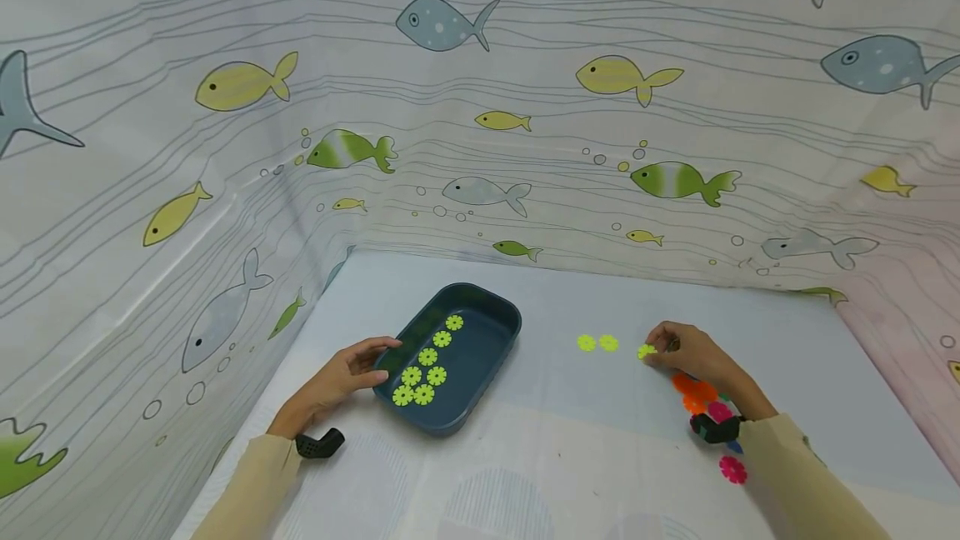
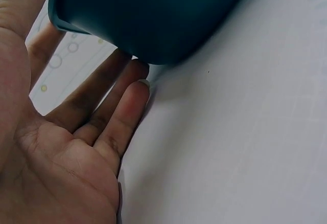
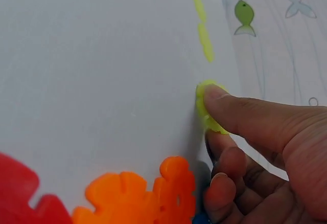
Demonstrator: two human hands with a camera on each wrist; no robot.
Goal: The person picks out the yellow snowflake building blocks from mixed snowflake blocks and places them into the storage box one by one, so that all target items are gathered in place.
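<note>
Between thumb and index finger, my right hand pinches a yellow-green flower-shaped plastic disc. Two more yellow-green discs lie in a row to its left on the table. My left hand rests with fairly straight fingers and thumb against the left end of a dark blue-green tray. In the left wrist view, fingertips touch or nearly touch the tray's outer wall. Inside the tray lie several yellow-green discs. Close to my right wrist are orange discs, partly covered by it.
Pink discs and some blue and green ones lie under or beside the right forearm. A white sheet covers the table. Fish-printed cloth walls rise behind it and on both sides.
</note>
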